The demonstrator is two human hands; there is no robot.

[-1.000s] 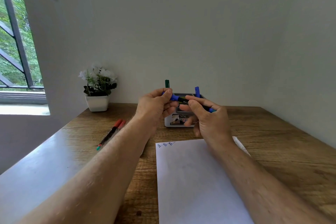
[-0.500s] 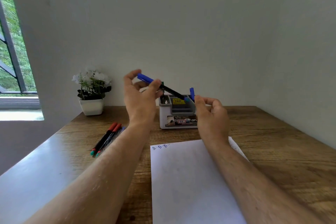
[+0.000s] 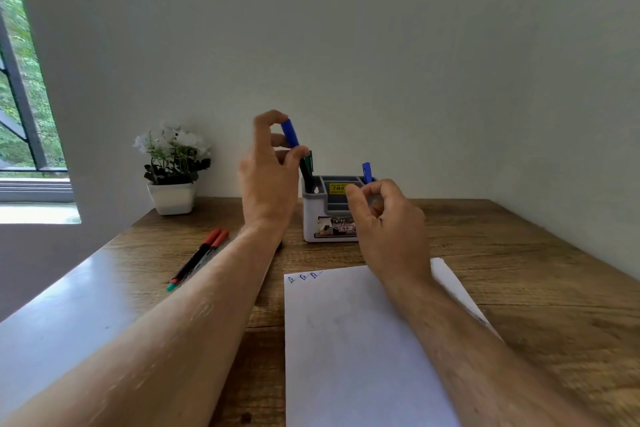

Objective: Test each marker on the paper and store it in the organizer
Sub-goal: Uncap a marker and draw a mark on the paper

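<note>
A blue-capped marker (image 3: 290, 132) is pinched in the left hand (image 3: 268, 180), its tip lowered into the organizer's (image 3: 329, 211) far-left slot beside a green marker (image 3: 309, 160). The right hand (image 3: 388, 222) is loosely curled, holding nothing. The tilted marker could be jammed against its neighbour.

place: home desk corner; cues: wooden desk (image 3: 519, 270); potted plant (image 3: 172, 166); window (image 3: 20, 97); desk organizer (image 3: 329, 218)

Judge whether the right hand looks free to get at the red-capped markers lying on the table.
Probably not easily. The red-capped markers lie left of the left forearm, which stretches between them and the right hand near the organizer. The left hand holds a blue-capped marker.
</note>
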